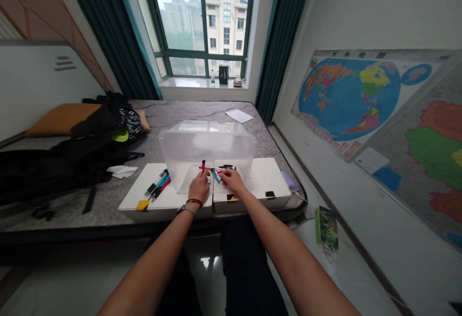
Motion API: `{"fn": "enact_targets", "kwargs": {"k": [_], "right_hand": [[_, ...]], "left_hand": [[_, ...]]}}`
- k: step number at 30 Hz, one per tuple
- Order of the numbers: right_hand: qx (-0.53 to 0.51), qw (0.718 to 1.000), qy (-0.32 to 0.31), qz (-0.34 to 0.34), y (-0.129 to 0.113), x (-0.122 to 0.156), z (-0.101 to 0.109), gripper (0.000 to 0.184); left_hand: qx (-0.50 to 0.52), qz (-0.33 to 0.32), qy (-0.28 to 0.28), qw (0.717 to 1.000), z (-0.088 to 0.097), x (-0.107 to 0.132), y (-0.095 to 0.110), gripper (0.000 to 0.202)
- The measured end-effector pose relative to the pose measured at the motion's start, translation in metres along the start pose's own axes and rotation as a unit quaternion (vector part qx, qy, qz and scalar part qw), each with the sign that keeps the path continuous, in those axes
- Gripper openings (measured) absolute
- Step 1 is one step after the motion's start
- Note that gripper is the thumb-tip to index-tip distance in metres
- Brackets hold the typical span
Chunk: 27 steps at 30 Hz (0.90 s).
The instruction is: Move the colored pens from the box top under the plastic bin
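Observation:
My left hand is closed round a red pen held upright, at the front of a clear plastic tub. My right hand rests beside it, fingers curled on pens; I cannot make out which it grips. Several loose pens, pink, blue and black, lie in front of the hands by the tub. A second bunch of pens, black, blue and red, lies to the left on a white board. A red band and a watch sit on my left wrist.
Two white boards lie side by side on a grey mattress. Black clothes and a bag are piled at left with an orange pillow. A paper sheet lies far right. World maps lean on the right wall. A green book stands on the floor.

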State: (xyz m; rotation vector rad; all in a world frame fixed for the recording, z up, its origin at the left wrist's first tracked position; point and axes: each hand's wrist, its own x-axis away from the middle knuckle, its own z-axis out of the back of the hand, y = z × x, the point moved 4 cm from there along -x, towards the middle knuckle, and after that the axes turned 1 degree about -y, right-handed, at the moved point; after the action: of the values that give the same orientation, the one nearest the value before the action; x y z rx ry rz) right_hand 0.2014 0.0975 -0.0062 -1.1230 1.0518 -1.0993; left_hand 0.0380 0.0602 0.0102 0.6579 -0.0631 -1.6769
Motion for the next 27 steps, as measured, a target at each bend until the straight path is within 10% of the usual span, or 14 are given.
{"fn": "enact_targets", "kwargs": {"k": [14, 27], "right_hand": [[0.001, 1.000, 0.004, -0.029, -0.002, 0.002, 0.000, 0.024], [-0.004, 1.000, 0.004, -0.027, -0.001, 0.001, 0.000, 0.025]], "left_hand": [[0.167, 0.054, 0.177, 0.968, 0.017, 0.000, -0.016, 0.024], [0.202, 0.096, 0.096, 0.970, 0.018, 0.002, -0.010, 0.018]]}}
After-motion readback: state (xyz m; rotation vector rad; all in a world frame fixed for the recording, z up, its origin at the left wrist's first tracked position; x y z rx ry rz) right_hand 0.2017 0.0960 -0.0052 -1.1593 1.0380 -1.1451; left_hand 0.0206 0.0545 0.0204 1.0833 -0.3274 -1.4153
